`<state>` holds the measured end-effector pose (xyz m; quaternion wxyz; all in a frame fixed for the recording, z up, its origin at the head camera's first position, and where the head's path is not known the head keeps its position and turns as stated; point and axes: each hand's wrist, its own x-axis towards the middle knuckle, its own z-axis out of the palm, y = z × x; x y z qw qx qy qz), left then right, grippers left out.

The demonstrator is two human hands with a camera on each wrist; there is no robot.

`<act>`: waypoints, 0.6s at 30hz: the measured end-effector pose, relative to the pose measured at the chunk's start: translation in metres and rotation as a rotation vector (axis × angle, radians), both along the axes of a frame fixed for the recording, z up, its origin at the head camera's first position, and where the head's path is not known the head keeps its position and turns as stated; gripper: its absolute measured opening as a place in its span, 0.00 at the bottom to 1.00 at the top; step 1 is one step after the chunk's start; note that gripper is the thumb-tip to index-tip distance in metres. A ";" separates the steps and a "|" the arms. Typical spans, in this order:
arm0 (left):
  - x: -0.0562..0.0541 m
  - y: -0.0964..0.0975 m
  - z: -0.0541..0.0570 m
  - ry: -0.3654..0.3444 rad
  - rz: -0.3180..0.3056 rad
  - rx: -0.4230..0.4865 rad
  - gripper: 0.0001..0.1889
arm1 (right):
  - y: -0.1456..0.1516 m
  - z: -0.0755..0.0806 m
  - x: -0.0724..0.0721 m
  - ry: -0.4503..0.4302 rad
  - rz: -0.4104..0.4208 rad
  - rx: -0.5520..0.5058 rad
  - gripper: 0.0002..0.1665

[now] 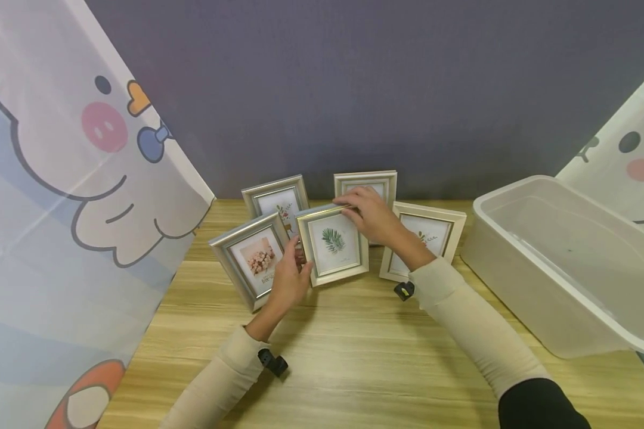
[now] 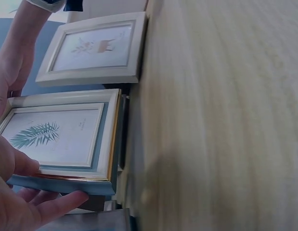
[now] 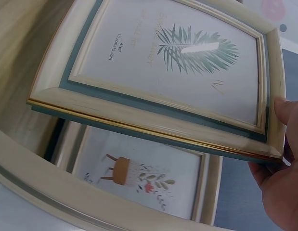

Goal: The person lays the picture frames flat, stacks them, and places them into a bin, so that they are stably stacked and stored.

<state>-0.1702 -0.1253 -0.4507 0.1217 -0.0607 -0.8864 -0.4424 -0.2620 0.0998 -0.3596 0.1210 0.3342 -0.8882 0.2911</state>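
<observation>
A picture frame with a green palm leaf print stands in the middle of the table, its rim pale with gold and blue-green edging. My left hand grips its left side; in the left wrist view the thumb lies along the front edge, fingers beside and behind. At the top corner my right hand pinches the rim, thumb in front and fingertips behind. Left of it stands a silver frame with a pink flower print. A cream frame stands to the right, partly hidden by the right forearm.
Behind stand two more frames, one at back left and one at back centre, partly covered. A large translucent white bin sits on the right. The wood-grain table meets a dark grey back panel.
</observation>
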 end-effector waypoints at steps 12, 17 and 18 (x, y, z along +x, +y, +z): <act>0.007 0.000 0.023 0.062 -0.033 -0.023 0.34 | 0.015 0.016 0.011 0.046 0.007 -0.015 0.18; 0.013 -0.002 0.037 0.116 -0.070 -0.061 0.33 | 0.028 0.022 0.021 0.074 0.046 -0.065 0.18; 0.015 -0.002 0.040 0.131 -0.079 -0.071 0.32 | 0.032 0.022 0.024 0.073 0.052 -0.073 0.18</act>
